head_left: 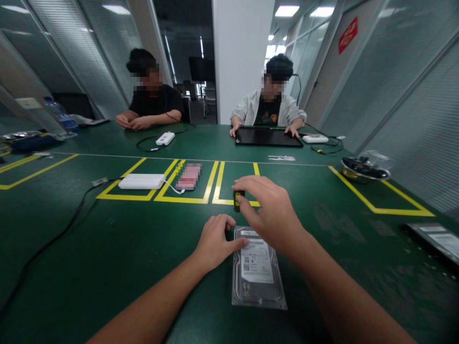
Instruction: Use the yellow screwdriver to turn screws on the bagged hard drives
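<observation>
A hard drive (256, 267) with a white label lies flat on the green table in front of me. My right hand (270, 208) grips the dark-and-yellow handle of a screwdriver (236, 203). The screwdriver stands upright, its thin shaft meeting the drive's far left corner; the tip itself is too small to make out. My left hand (215, 241) holds the drive at its left side, thumb on the label and fingertips close to the shaft. My right hand hides part of the drive's far right edge.
Yellow tape marks boxes on the table (143, 277). A white power bank (141, 181) with cables and a blurred pink phone (189, 176) lie beyond my left hand. On the right are a metal bowl (364, 169) and another drive (439, 241). Two people sit opposite; one touches a black panel (268, 137).
</observation>
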Motion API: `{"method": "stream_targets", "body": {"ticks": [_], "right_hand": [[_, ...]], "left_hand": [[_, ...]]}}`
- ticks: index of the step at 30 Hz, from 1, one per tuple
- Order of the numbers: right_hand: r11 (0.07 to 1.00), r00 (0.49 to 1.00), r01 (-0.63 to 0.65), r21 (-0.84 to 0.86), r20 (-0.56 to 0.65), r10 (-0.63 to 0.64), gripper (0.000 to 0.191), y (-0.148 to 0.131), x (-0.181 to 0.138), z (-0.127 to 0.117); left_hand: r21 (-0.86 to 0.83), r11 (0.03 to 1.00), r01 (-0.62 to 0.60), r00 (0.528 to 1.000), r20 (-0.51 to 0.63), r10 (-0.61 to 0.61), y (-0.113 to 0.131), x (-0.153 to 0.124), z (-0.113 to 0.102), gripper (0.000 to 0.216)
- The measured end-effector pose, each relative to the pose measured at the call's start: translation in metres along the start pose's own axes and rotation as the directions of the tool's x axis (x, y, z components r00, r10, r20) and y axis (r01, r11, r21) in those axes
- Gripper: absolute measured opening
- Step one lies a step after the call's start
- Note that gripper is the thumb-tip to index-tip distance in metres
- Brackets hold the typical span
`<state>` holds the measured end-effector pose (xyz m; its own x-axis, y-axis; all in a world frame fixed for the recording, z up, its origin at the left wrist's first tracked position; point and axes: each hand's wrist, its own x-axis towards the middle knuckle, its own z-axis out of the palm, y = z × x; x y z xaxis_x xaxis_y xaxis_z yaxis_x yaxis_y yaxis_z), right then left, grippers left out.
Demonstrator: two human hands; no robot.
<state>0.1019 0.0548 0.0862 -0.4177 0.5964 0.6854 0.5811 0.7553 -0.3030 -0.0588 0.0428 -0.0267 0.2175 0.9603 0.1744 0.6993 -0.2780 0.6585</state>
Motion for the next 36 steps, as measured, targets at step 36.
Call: {"method": "stream_targets", "body": {"ticks": [36], "right_hand": [[1.0,1.0,0.002,0.023,-0.008,-0.002,0.017,0.0015,0.001,-0.0003]], "left_hand": [[0.015,1.0,0.016,1.0,0.015,-0.016,0.0034,-0.0012,-0.0026,0.043]]}}
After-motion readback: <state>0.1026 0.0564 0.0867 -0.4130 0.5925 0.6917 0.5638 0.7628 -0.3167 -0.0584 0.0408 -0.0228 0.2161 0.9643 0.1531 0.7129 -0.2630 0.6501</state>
